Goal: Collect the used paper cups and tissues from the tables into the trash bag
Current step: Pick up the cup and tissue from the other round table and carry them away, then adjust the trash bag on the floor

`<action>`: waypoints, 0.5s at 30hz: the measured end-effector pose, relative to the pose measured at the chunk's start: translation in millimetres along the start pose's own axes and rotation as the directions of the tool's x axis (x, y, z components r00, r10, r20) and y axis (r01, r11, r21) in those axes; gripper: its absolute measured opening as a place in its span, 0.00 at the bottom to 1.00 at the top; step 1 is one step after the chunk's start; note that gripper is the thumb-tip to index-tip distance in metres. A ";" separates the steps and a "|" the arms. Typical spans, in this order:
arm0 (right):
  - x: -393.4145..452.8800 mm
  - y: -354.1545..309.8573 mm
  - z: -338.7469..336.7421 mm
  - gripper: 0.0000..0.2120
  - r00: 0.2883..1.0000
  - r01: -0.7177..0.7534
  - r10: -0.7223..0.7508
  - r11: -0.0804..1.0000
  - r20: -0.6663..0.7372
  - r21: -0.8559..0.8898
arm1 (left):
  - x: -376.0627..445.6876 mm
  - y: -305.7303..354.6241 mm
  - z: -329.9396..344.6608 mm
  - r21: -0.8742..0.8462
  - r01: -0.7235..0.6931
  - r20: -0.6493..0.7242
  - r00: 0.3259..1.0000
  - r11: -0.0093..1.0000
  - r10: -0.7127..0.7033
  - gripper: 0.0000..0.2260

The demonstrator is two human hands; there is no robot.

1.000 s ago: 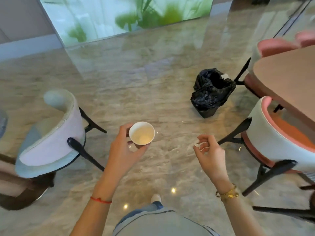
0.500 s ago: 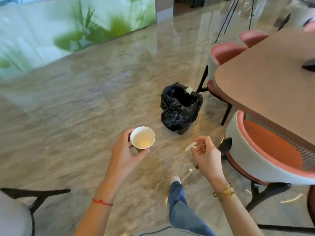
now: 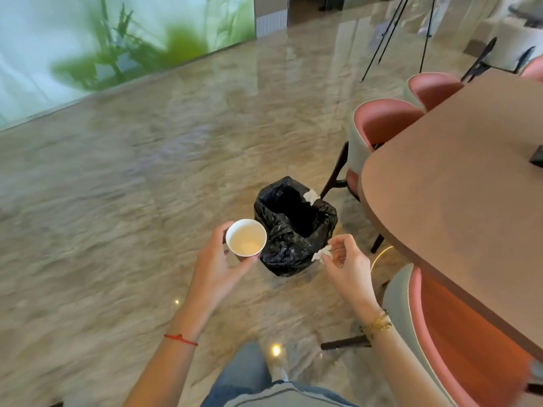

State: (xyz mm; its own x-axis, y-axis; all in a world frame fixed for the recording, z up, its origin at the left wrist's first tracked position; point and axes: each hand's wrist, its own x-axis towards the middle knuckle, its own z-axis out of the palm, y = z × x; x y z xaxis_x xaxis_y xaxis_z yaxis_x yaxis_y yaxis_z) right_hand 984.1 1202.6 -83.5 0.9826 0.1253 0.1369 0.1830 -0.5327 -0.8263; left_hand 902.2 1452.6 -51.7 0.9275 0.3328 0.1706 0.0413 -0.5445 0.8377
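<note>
My left hand (image 3: 216,265) grips a white paper cup (image 3: 246,238), held upright just left of the trash bag. The cup's inside looks empty and pale. My right hand (image 3: 345,264) pinches a small crumpled white tissue (image 3: 322,254) at the bag's near right side. The black trash bag (image 3: 289,229) stands open on the marble floor between my hands and a little beyond them. A white tissue scrap (image 3: 311,196) lies on the bag's far rim.
A brown table (image 3: 458,195) fills the right side, with pink-and-white chairs (image 3: 379,127) tucked around it and one chair (image 3: 458,333) close by my right arm. Black stand legs (image 3: 390,39) rise at the back. A glass wall with plant print (image 3: 117,39) runs along the far left.
I have walked closer to the trash bag, which now sits right between and ahead of my hands. Both hands keep their hold on the cup and tissue.
</note>
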 end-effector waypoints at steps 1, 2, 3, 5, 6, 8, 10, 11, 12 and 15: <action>17.6 5.1 3.8 0.14 1.000 -0.009 0.009 1.000 0.004 -0.005 | 18.6 -3.9 6.4 -0.003 0.008 0.004 1.000 1.000 -0.008 0.31; 34.9 10.6 8.3 0.14 1.000 -0.021 0.021 1.000 0.005 -0.010 | 37.1 -9.1 12.9 -0.006 0.015 0.011 1.000 1.000 -0.015 0.31; 51.9 16.0 13.5 0.14 0.999 -0.036 0.036 0.999 0.006 -0.015 | 55.1 -15.2 19.7 -0.005 0.022 0.019 1.000 1.000 -0.022 0.31; 86.9 27.1 25.7 0.12 0.998 -0.066 0.067 0.998 0.008 -0.022 | 92.3 -29.7 33.5 0.013 0.036 0.036 0.999 0.999 -0.036 0.32; 104.5 32.8 32.1 0.12 0.997 -0.079 0.080 0.996 0.009 -0.027 | 111.6 -37.3 40.5 0.027 0.041 0.045 0.998 0.999 -0.042 0.33; 142.8 44.5 45.3 0.11 0.995 -0.100 0.101 0.994 0.015 -0.043 | 153.6 -52.0 55.0 0.057 0.048 0.068 0.996 0.997 -0.052 0.34; 182.9 56.7 59.8 0.09 0.990 -0.138 0.140 0.989 0.035 -0.062 | 197.5 -67.3 70.1 0.066 0.058 0.094 0.994 0.996 -0.064 0.33; 204.1 62.1 67.0 0.08 0.986 -0.156 0.160 0.985 0.047 -0.076 | 220.4 -73.8 78.1 0.064 0.060 0.107 0.992 0.996 -0.067 0.33; 225.1 67.4 74.7 0.08 0.982 -0.175 0.181 0.980 0.060 -0.092 | 243.1 -80.8 86.0 0.063 0.062 0.125 0.990 0.996 -0.069 0.33; 282.0 80.3 94.9 0.08 0.965 -0.237 0.250 0.960 0.082 -0.147 | 306.7 -99.3 109.6 0.078 0.067 0.193 0.978 0.995 -0.081 0.31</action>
State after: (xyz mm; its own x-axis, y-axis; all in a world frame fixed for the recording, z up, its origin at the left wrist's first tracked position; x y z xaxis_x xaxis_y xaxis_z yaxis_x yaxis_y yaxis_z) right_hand 1273.0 1274.5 -163.1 0.9913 0.0561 -0.1193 -0.0521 -0.6645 -0.7454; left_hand 1223.2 1524.4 -139.4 0.9753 0.2209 -0.0010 0.1320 -0.5792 0.8045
